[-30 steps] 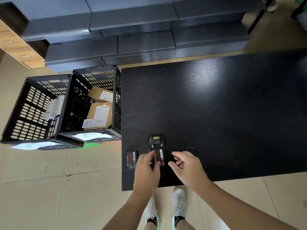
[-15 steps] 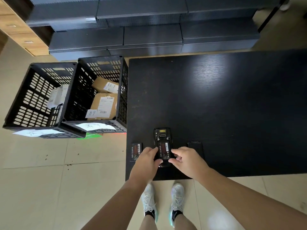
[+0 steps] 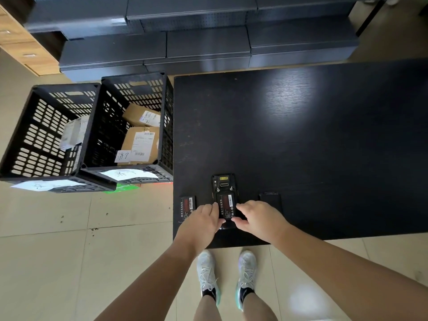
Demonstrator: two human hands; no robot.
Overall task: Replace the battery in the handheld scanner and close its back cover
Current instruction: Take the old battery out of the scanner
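Black desk [image 3: 301, 135] carries everything, near its front-left corner. Handheld scanner [image 3: 223, 184] lies face down, back open. Battery [image 3: 226, 205] sits in bay, label up. Spare battery [image 3: 187, 206] just left of scanner; back cover [image 3: 271, 198] just right, off.

Left hand [image 3: 202, 222] and right hand [image 3: 259, 220] flank scanner's near end — each grip narrow, fingertips pressing battery and scanner sides.

Step, judged: seating battery. Next: press flush, then fetch cover — align and snap shut.
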